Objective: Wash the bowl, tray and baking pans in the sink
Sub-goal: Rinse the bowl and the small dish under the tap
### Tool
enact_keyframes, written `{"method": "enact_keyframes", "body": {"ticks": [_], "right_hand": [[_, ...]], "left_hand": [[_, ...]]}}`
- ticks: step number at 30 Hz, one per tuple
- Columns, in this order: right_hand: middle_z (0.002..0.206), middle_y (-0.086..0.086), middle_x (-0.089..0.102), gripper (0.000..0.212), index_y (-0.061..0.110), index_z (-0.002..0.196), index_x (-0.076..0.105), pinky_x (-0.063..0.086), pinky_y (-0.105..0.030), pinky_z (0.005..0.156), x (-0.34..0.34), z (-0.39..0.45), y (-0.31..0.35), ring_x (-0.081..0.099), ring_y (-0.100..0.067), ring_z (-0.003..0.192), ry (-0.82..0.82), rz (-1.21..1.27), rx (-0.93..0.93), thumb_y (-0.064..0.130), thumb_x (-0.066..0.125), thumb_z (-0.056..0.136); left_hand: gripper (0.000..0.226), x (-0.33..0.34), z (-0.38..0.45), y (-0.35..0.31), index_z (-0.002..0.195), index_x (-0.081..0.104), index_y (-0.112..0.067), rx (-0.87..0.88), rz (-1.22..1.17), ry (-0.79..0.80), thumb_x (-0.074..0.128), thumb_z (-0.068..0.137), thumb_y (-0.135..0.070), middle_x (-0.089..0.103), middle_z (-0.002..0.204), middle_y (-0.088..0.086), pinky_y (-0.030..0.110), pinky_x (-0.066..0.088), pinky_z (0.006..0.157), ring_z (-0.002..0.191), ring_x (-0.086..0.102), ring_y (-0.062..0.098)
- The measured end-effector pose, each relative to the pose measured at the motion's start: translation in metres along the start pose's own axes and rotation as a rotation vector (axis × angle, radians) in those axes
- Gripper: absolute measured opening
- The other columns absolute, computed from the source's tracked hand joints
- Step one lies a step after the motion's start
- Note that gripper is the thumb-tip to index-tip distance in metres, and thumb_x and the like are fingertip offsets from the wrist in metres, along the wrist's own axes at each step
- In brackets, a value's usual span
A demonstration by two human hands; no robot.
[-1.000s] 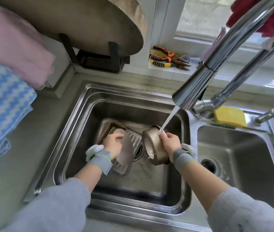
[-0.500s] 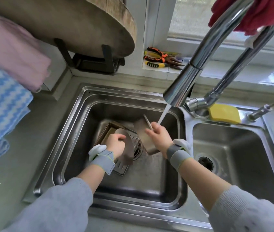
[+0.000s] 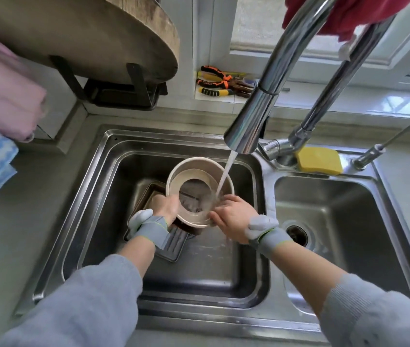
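Both hands now hold the round pan (image 3: 200, 171) upright under running water (image 3: 224, 179). Left hand (image 3: 165, 205) grips its rim; right hand (image 3: 232, 214) clasps the opposite side.

tray (image 3: 174, 242) half hidden, left fingers (image 3: 171, 206) hidden

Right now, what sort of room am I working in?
Most likely a home kitchen: a double steel sink with a running tap, a yellow sponge beside it, and a round wooden chopping board on a stand.
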State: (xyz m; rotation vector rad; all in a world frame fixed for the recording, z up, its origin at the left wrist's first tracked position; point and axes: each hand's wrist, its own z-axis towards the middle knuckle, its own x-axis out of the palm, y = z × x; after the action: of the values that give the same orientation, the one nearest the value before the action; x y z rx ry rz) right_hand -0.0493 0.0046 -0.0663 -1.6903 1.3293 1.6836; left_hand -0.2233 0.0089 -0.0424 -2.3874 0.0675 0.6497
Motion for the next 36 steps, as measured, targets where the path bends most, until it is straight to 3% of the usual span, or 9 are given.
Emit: {"method": "enact_keyframes", "body": {"ticks": [5, 10, 13, 17, 21, 26, 29, 31, 36], "right_hand": [[0.086, -0.006, 0.069, 0.056, 0.017, 0.083, 0.065, 0.041, -0.034, 0.094, 0.018, 0.005, 0.028, 0.062, -0.027, 0.091, 0.047, 0.035, 0.007, 0.046, 0.020, 0.097], [0.100, -0.004, 0.072, 0.061, 0.015, 0.093, 0.068, 0.015, -0.027, 0.113, 0.005, 0.005, -0.007, 0.062, -0.021, 0.106, 0.045, -0.150, -0.036, 0.037, 0.011, 0.094], [0.126, -0.011, 0.061, 0.037, 0.007, 0.124, 0.055, 0.014, -0.029, 0.114, -0.001, 0.020, -0.009, 0.049, -0.025, 0.126, 0.070, -0.124, 0.086, 0.022, 0.036, 0.097], [0.130, -0.016, 0.052, 0.053, 0.018, 0.138, 0.020, 0.043, -0.043, 0.099, -0.005, 0.040, 0.007, 0.051, -0.037, 0.117, 0.106, 0.254, 0.340, 0.021, 0.042, 0.090], [0.135, -0.008, 0.055, 0.058, 0.025, 0.138, 0.023, 0.042, -0.037, 0.102, 0.000, 0.043, 0.029, 0.054, -0.031, 0.121, 0.143, 0.513, 0.307, 0.009, 0.043, 0.086], [0.131, -0.005, 0.057, 0.044, 0.021, 0.135, 0.042, 0.042, -0.031, 0.101, -0.001, 0.018, 0.037, 0.054, -0.023, 0.121, 0.364, 0.593, 0.266, 0.011, 0.046, 0.092], [0.110, -0.003, 0.068, 0.029, 0.024, 0.116, 0.061, 0.048, -0.033, 0.091, -0.005, 0.004, 0.007, 0.062, -0.025, 0.107, 0.433, 0.073, 0.096, 0.029, 0.042, 0.094], [0.110, -0.003, 0.069, 0.038, 0.020, 0.115, 0.063, 0.032, -0.031, 0.109, -0.006, 0.012, -0.018, 0.057, -0.023, 0.117, 0.352, -0.246, 0.040, 0.036, 0.035, 0.097], [0.159, -0.014, 0.015, 0.067, 0.012, 0.153, 0.011, 0.001, -0.036, 0.121, 0.002, 0.035, -0.006, 0.008, -0.025, 0.148, 0.212, -0.096, 0.168, 0.049, 0.028, 0.100]], "left_hand": [[0.041, 0.004, -0.003, -0.006, 0.129, 0.046, 0.013, 0.047, 0.214, -0.019, 0.034, 0.098, -0.010, 0.045, 0.139, 0.028, 0.036, 0.034, 0.098, 0.127, 0.044, 0.038], [0.049, 0.002, 0.009, 0.012, 0.130, 0.044, 0.012, -0.016, 0.148, 0.142, 0.038, 0.090, -0.016, 0.044, 0.139, 0.026, 0.041, 0.043, 0.101, 0.124, 0.047, 0.042], [0.051, 0.010, 0.010, 0.015, 0.115, 0.053, 0.011, -0.077, -0.020, 0.274, 0.043, 0.076, -0.019, 0.058, 0.120, 0.026, 0.047, 0.054, 0.083, 0.104, 0.060, 0.044], [0.017, 0.010, -0.023, 0.004, 0.073, 0.046, 0.006, -0.136, -0.132, 0.311, 0.035, 0.086, 0.007, 0.059, 0.060, 0.017, 0.038, 0.055, 0.044, 0.059, 0.058, 0.033], [0.020, 0.011, -0.016, 0.006, 0.081, 0.051, 0.009, -0.098, -0.111, 0.319, 0.033, 0.087, 0.005, 0.057, 0.067, 0.019, 0.036, 0.055, 0.040, 0.058, 0.058, 0.032], [0.039, 0.006, 0.008, 0.006, 0.120, 0.051, 0.012, -0.021, 0.100, 0.197, 0.039, 0.089, -0.008, 0.054, 0.126, 0.023, 0.042, 0.054, 0.077, 0.110, 0.056, 0.041], [0.039, -0.003, 0.013, 0.006, 0.122, 0.054, 0.012, 0.032, 0.305, 0.151, 0.038, 0.092, -0.009, 0.052, 0.132, 0.024, 0.038, 0.047, 0.089, 0.119, 0.052, 0.038], [0.038, 0.000, 0.018, 0.008, 0.118, 0.057, 0.011, 0.046, 0.396, 0.204, 0.040, 0.090, -0.008, 0.056, 0.126, 0.026, 0.039, 0.049, 0.093, 0.114, 0.056, 0.039], [0.058, 0.032, 0.044, 0.020, 0.112, 0.056, 0.012, -0.019, 0.181, 0.290, 0.042, 0.064, -0.018, 0.057, 0.121, 0.032, 0.050, 0.052, 0.089, 0.106, 0.060, 0.045]]}}
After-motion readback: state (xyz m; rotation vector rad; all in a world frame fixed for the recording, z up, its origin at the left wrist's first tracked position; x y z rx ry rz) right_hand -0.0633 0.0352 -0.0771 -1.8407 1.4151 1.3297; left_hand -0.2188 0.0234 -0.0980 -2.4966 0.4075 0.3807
